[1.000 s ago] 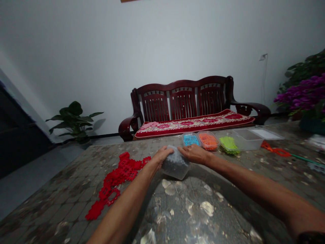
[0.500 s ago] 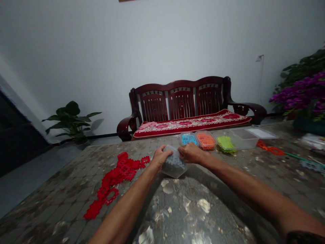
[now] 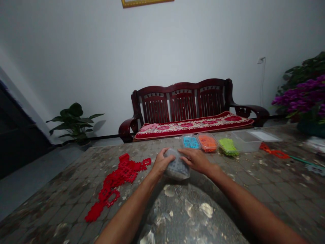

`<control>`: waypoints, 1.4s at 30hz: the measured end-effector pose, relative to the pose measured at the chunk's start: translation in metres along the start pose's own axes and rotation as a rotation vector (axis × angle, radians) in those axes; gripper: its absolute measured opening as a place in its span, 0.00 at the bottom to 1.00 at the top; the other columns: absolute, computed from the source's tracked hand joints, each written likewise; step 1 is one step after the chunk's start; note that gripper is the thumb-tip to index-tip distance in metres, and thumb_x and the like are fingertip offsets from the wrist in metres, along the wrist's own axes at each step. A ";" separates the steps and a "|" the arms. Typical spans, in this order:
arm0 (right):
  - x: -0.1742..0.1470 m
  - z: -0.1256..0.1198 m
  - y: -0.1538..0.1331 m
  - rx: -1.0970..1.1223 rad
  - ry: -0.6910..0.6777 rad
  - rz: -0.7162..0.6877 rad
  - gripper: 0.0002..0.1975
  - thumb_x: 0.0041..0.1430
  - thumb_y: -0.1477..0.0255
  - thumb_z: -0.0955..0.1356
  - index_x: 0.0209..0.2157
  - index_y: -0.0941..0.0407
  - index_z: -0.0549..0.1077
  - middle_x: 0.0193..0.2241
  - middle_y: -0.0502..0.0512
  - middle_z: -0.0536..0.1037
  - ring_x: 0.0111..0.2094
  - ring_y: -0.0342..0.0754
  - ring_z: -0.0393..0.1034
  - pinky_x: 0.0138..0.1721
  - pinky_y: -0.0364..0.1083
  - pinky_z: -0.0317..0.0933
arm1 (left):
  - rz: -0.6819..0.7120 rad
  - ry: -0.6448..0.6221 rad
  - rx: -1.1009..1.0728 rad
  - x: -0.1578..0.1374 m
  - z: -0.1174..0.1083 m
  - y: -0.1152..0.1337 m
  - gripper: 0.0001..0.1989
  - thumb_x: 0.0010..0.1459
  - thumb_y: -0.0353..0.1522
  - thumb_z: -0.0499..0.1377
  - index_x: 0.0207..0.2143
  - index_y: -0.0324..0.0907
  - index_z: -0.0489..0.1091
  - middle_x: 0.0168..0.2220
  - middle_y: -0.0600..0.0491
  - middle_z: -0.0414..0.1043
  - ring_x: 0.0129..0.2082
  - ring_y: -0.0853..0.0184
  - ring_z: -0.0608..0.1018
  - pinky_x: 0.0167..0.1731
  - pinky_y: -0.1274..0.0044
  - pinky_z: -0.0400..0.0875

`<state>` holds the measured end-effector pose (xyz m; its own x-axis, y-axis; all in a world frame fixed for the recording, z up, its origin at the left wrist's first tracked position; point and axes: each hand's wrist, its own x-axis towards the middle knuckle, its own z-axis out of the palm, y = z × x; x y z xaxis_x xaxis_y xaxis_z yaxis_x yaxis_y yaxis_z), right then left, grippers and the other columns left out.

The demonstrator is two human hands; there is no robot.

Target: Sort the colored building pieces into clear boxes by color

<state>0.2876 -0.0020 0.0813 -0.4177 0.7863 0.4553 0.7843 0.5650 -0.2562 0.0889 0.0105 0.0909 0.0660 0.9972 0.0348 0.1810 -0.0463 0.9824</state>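
A clear plastic box point(image 3: 177, 173) with grey pieces showing through it is held between both hands, tilted, just over the table. My left hand point(image 3: 162, 161) is closed on its left side, thumb across the near face. At the box's upper right, my right hand point(image 3: 198, 160) grips with thumb and fingers against the edge; some fingertips are hidden. To the left lies a sprawl of linked red plastic pieces point(image 3: 119, 178). Beyond my right hand stand a tub of blue pieces point(image 3: 191, 142) and a tub of orange pieces point(image 3: 207, 142), with lime-green pieces point(image 3: 228, 146) beside them.
A clear empty-looking container point(image 3: 247, 144) stands at the back right, near some linked orange pieces point(image 3: 279, 154) and a thin green rod point(image 3: 299, 159). Purple flowers point(image 3: 302, 93) rise at the table's right. A wooden bench point(image 3: 181, 101) is behind the table point(image 3: 203, 223).
The box has turned and tilted slightly in my hands. My right hand's fingers have gone from a tight pinch at its corner to a more stretched hold. The whole view has shifted a little.
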 end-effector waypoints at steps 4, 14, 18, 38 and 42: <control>0.006 -0.008 -0.013 -0.260 -0.179 -0.028 0.19 0.66 0.77 0.62 0.57 0.60 0.69 0.45 0.67 0.81 0.43 0.55 0.78 0.39 0.48 0.69 | 0.020 0.028 0.076 0.001 0.002 -0.002 0.23 0.44 0.30 0.67 0.46 0.42 0.72 0.40 0.51 0.77 0.43 0.60 0.78 0.43 0.75 0.72; 0.008 -0.023 -0.026 -0.354 -0.289 0.015 0.17 0.62 0.78 0.63 0.51 0.62 0.72 0.39 0.68 0.82 0.37 0.54 0.79 0.33 0.45 0.64 | 0.106 0.098 0.233 -0.006 0.016 0.004 0.22 0.44 0.28 0.66 0.46 0.43 0.73 0.45 0.49 0.73 0.48 0.57 0.76 0.52 0.72 0.68; 0.006 -0.027 -0.015 -0.250 -0.204 0.137 0.14 0.59 0.78 0.64 0.42 0.58 0.79 0.35 0.62 0.84 0.37 0.53 0.78 0.36 0.45 0.63 | 0.208 0.061 0.277 -0.017 0.020 0.011 0.23 0.42 0.25 0.66 0.44 0.44 0.75 0.47 0.50 0.72 0.49 0.57 0.75 0.54 0.72 0.66; -0.027 0.012 0.000 -0.062 0.141 -0.144 0.19 0.64 0.73 0.64 0.55 0.59 0.71 0.44 0.66 0.81 0.44 0.54 0.77 0.46 0.51 0.70 | 0.380 0.107 0.467 -0.027 0.013 0.007 0.21 0.44 0.26 0.64 0.44 0.45 0.72 0.48 0.50 0.69 0.51 0.56 0.74 0.56 0.66 0.66; -0.030 0.015 -0.001 -0.011 0.182 -0.088 0.20 0.61 0.75 0.66 0.54 0.57 0.73 0.43 0.62 0.82 0.42 0.54 0.78 0.43 0.50 0.71 | 0.468 0.107 0.497 -0.028 0.010 0.000 0.22 0.45 0.26 0.64 0.45 0.45 0.72 0.51 0.49 0.68 0.54 0.55 0.72 0.57 0.63 0.66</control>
<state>0.2925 -0.0227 0.0546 -0.3963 0.6750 0.6223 0.7534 0.6265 -0.1998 0.0965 -0.0185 0.0877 0.1546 0.8647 0.4779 0.5867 -0.4696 0.6598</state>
